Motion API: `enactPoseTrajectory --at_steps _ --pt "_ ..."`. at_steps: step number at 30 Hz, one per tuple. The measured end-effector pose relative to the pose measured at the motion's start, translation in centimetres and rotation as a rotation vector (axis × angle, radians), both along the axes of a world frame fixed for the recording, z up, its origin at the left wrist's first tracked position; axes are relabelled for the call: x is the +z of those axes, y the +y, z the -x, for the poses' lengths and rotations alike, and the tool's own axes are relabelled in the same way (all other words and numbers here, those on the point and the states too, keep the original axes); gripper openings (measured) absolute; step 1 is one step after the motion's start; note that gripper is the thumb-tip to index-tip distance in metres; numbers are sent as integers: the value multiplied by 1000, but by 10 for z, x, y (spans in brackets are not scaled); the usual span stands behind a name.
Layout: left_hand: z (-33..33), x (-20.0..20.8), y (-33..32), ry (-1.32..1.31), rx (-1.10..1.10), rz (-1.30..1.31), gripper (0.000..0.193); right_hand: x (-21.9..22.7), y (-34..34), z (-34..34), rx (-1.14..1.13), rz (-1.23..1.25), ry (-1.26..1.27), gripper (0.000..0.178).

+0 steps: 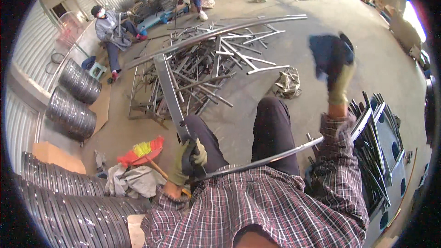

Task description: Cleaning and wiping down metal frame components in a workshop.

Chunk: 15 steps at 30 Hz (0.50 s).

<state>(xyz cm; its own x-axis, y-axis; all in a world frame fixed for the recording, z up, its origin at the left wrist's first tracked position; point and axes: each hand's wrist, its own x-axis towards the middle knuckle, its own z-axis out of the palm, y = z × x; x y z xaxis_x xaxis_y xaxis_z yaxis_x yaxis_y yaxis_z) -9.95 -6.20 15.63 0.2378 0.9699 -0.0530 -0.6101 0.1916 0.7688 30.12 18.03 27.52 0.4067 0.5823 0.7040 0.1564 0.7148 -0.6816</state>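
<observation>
A welded metal frame (pixel 169 92) leans across my lap. It has a flat upright bar, a long tube (pixel 229 28) across its far end and a curved tube (pixel 271 157) across its near end. My left hand (pixel 193 156), in a yellowish glove with dark patches, is closed around the bar near the curved tube. Raised at the right, clear of the frame, is my right hand (pixel 334 62) in a glove with a dark blue palm. Motion smears its fingers, so I cannot make out whether it holds anything.
A tangled heap of metal frames (pixel 197 73) lies ahead, beside a crumpled cloth (pixel 288 82). Black rings (pixel 73 202) are stacked at left near a red-yellow cloth (pixel 142 150). Dark metal pieces (pixel 367 160) lie on a blue pallet (pixel 390 147). Two people (pixel 110 30) sit beyond.
</observation>
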Motion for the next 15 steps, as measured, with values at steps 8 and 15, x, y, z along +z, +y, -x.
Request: enactPoseTrajectory --at_steps 8,15 --pt "-23 -3 -23 23 119 38 29 117 -14 231 217 -786 -1130 31" --pt "-15 -19 -34 -60 59 -113 27 124 13 175 156 -718 -1297 30"
